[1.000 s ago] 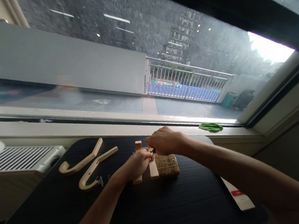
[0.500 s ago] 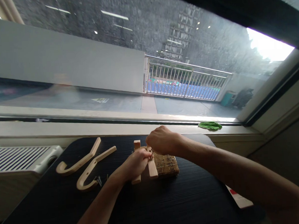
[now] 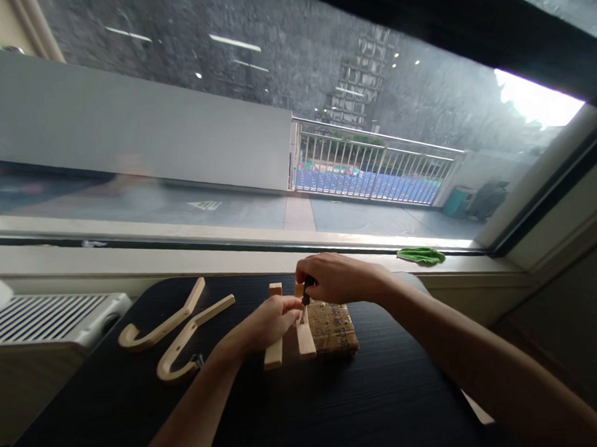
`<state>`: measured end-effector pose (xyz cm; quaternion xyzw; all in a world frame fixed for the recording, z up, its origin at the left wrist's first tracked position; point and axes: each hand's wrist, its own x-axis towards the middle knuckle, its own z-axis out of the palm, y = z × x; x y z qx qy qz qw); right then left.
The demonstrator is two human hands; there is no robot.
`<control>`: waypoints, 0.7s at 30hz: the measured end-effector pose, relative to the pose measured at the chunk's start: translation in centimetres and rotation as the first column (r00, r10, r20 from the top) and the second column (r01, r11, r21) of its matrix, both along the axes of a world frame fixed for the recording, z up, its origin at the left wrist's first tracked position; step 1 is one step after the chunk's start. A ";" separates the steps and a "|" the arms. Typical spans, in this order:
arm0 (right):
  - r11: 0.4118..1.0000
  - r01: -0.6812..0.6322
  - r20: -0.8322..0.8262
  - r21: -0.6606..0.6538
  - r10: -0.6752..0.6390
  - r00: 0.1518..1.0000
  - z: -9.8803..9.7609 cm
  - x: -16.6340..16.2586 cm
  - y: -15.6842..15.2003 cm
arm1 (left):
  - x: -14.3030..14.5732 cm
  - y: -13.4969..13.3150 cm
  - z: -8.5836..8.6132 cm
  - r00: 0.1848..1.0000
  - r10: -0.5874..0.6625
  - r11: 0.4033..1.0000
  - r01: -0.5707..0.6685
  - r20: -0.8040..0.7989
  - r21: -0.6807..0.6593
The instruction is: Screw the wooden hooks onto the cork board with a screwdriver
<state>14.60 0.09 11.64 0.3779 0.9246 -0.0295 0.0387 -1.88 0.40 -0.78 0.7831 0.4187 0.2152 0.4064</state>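
Observation:
My right hand (image 3: 326,275) is closed around the dark handle of a screwdriver (image 3: 307,291), which tilts down onto a pale wooden piece (image 3: 306,340). The shaft's lower end meets this wood near a small hole or screw; which one I cannot make out. Beside the shaft, the thumb and fingers of my left hand (image 3: 271,321) come together in a pinch, and what lies between them is too small to tell. Under my left hand runs a second wooden bar (image 3: 274,355). A brown, printed block-like pad (image 3: 334,328) lies under and right of the wooden piece.
Two curved wooden hooks (image 3: 178,350) lie on the black table (image 3: 338,408) at the left, with a few screws (image 3: 199,361) near them. A green cloth (image 3: 420,256) rests on the windowsill (image 3: 230,257). A white radiator (image 3: 58,323) stands left of the table.
My right hand has shifted slightly right and turned, so the screwdriver's dark handle now shows. My left fingers stay close to the shaft. The camera view has tilted a little.

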 end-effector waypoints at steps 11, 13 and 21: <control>0.986 0.121 -0.695 -0.116 -0.168 0.699 -5.9 1.5 0.3 | -1.1 1.9 1.4 0.986 -0.142 0.959 0.158 0.085 -0.236; 0.983 0.106 -0.742 -0.153 -0.185 0.645 -6.7 1.3 0.7 | -1.3 2.5 1.4 0.978 -0.187 0.934 0.206 0.093 -0.292; 0.988 0.064 -0.742 -0.142 -0.149 0.653 -7.3 2.6 1.1 | -0.4 3.2 1.6 0.977 -0.207 0.947 0.186 -0.056 -0.263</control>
